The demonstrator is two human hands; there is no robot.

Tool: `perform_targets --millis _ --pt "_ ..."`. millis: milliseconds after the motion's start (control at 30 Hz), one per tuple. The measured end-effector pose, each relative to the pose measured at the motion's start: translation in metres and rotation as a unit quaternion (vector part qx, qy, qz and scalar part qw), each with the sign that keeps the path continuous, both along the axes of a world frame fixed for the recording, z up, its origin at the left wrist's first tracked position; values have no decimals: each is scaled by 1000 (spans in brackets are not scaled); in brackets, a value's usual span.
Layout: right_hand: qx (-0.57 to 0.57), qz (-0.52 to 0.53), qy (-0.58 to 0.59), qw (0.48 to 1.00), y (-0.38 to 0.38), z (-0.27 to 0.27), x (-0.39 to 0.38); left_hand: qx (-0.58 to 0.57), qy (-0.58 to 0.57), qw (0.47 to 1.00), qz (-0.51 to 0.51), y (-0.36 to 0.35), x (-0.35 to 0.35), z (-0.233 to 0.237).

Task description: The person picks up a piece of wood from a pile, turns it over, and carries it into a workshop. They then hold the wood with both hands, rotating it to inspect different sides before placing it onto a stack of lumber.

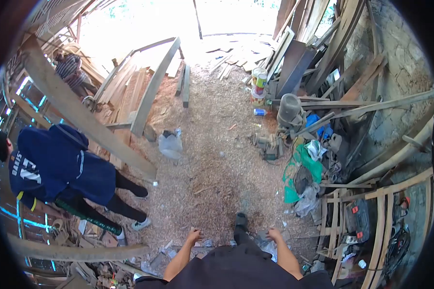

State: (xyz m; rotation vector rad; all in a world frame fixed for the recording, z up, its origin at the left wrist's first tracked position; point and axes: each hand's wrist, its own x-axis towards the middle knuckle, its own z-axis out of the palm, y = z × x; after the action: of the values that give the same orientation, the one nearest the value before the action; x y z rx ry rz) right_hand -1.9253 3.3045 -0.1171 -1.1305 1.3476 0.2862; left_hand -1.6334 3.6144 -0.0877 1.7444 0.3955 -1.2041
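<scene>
My left hand [194,236] hangs low beside my dark clothing, its fingers curled in; whether anything is inside is too small to make out. On the other side of my body, my right hand [274,234] is also held low, with its fingers bent and partly hidden from view. Neither hand visibly touches an object. Between them, one dark shoe [241,220] of mine is on the ground, which is covered with wood shavings [212,185]. Clear plastic scraps [269,249] lie near my right hand.
People in dark blue clothes [58,161] stand at the left beside a wooden post [91,120]. Another person [70,70] sits farther back. A plastic bag [170,144], a machine [269,146], a green sack [311,161], paint cans [258,86] and planks [154,86] lie about.
</scene>
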Motion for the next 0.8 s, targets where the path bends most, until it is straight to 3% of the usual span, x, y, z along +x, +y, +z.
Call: perform_targets --millis 67,100,133,233,333,467,533,600,700,800 --pt "-16 -2 -56 998 -40 6 43 41 -165 960 -223 -23 33 -25" --pt "-30 0 -89 996 -56 9 64 53 -232 940 -244 -41 47 -17" --pt "-30 7 -85 996 -69 14 80 52 -228 943 -238 -57 58 -6" --pt "-36 21 -71 997 -103 41 140 -38 -160 985 -43 -102 93 30" --pt "-3 127 -15 992 -134 44 183 -12 -164 985 -54 -112 123 33" --pt "15 183 31 982 -179 32 240 15 -2 999 50 -90 160 -18" --pt "-3 195 48 980 -198 26 273 10 -4 999 31 -72 184 -58" --pt "-11 146 36 989 -207 21 294 97 29 987 -126 -57 224 -102" --pt "-57 13 -23 998 -234 15 341 147 36 981 -125 -91 289 -90" --pt "-83 60 34 994 -260 -15 371 94 -8 995 -44 -163 368 -51"
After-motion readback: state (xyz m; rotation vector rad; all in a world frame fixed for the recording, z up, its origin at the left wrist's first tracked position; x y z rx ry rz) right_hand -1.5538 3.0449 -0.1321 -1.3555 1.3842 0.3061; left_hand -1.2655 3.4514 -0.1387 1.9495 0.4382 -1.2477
